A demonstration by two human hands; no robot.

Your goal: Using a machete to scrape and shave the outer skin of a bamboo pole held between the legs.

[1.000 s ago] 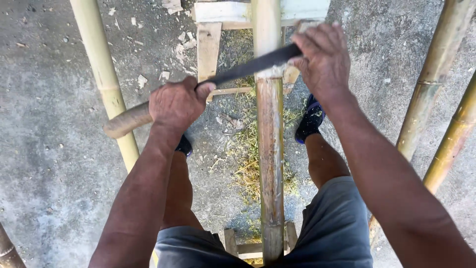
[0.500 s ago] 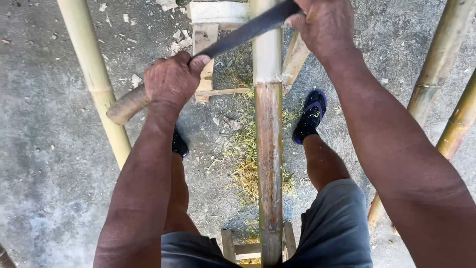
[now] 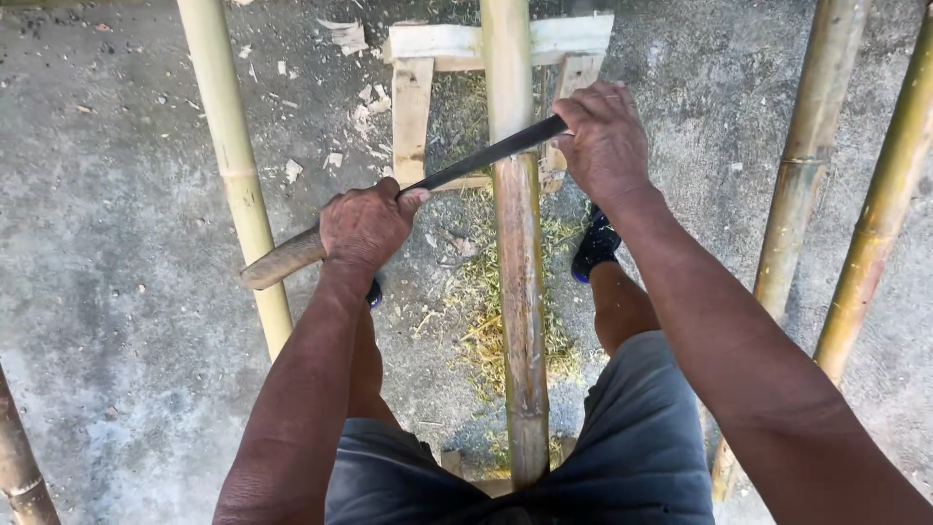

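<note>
A long dark blade (image 3: 481,158) is laid crosswise on the bamboo pole (image 3: 518,292). Its wooden handle is gripped by the closed left hand (image 3: 367,226) and its far end by the closed right hand (image 3: 604,141), so both can bear evenly. The pole is propped on a wooden frame (image 3: 442,44), between the knees.

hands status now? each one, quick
Left hand: closed on the blade's wooden handle.
Right hand: closed on the blade at its far end.

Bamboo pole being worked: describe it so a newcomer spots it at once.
Find the pale wooden frame on the concrete floor. The bamboo pole runs from it between the person's knees. Unlike the other poles lying aside, it has a dark blade across it, gripped by the left hand and right hand.
</note>
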